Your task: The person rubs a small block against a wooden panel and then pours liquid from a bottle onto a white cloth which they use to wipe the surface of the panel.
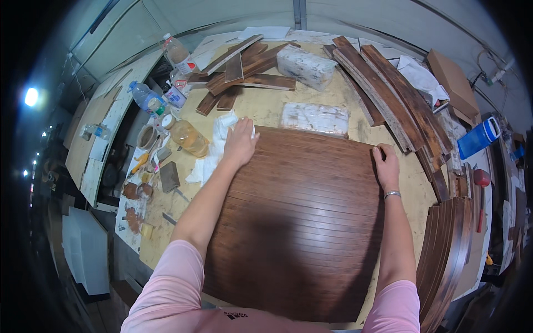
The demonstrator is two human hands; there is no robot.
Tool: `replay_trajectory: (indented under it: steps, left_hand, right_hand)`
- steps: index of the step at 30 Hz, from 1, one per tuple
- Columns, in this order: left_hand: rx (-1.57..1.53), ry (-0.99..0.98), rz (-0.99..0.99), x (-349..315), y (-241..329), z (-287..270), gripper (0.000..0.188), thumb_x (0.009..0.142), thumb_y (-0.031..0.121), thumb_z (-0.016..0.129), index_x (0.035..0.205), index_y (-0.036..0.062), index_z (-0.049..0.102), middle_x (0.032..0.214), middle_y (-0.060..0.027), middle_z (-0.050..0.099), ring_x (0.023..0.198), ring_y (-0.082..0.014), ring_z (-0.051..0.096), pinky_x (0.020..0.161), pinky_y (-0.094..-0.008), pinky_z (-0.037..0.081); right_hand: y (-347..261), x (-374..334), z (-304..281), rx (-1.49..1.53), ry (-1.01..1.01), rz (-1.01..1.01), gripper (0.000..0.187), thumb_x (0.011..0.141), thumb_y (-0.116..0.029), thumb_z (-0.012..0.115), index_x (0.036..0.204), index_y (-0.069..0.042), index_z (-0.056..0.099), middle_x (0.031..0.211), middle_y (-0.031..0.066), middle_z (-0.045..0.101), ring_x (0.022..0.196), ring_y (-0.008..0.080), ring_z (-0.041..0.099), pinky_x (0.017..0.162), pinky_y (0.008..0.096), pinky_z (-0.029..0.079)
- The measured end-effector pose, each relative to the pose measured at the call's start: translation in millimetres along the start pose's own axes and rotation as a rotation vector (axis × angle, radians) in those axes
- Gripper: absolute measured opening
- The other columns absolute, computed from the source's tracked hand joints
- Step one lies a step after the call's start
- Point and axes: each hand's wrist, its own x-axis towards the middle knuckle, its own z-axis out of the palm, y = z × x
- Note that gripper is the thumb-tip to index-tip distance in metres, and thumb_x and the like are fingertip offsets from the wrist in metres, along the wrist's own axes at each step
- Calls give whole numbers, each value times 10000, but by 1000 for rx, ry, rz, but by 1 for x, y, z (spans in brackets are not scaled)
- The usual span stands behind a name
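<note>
A broad block of dark brown wooden planks [294, 205], laid edge to edge, lies in front of me on the table. My left hand [241, 143] rests at the block's far left corner, fingers stretched out over a crumpled white cloth [219, 136]. Part of the cloth shows past the fingertips; what lies under the palm is hidden. At the far right corner, my right hand [387, 166] has its fingers bent over the edge of the planks. Just beyond the block sits a flat white wrapped packet [315, 118].
Loose brown planks [250, 66] lie crosswise at the back left, and long ones [388, 100] at the back right. Bottles, among them a jar of yellowish liquid [189, 137], stand on the left. More planks [444, 250], a blue jug [478, 137] and a red-headed mallet [481, 178] are right.
</note>
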Motion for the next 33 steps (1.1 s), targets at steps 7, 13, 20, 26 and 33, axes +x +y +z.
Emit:
replay_trajectory:
  steps: [7,13,20,26,33]
  left_hand:
    - [-136,-33,312,-174,50,-30,567,917,189,624,1395,-70,460,1469,-234,463,1410,-379,394,1164,-482,314]
    - [-673,-316,179,-268,36,-77,395,989,90,469,1364,-21,524,1432,-165,532,1340,-283,500,1131,-390,379]
    - [-2094,-405,-366,-258,-3,-120,559,1082,346,347,1393,-108,447,1392,-220,547,1287,-311,547,1139,-424,383]
    - [-2145,-292,-406,-264,-43,-143,542,1087,354,355,1362,-96,481,1328,-222,593,1196,-298,621,1036,-419,492]
    - [-1527,-384,-329,-302,-91,-172,397,888,111,730,1229,-71,638,1064,-57,702,893,-83,643,777,-247,525]
  right_hand:
    - [9,0,-9,-24,-8,2,385,927,-325,641,1116,10,658,1170,159,646,1086,354,616,935,398,482]
    - [-11,-15,4,-230,174,-249,451,898,-319,669,1207,9,651,1290,205,611,1173,367,571,1043,422,433]
    - [-240,-136,53,748,-770,-315,528,860,-246,702,1308,9,591,1209,121,665,1180,258,580,1064,378,410]
    - [-306,-170,63,733,-1082,-173,155,919,-112,643,992,25,661,802,-33,595,739,54,529,683,235,465]
    - [-357,-170,33,771,-912,-105,110,962,-86,609,871,-32,640,768,-31,633,659,33,549,567,198,448]
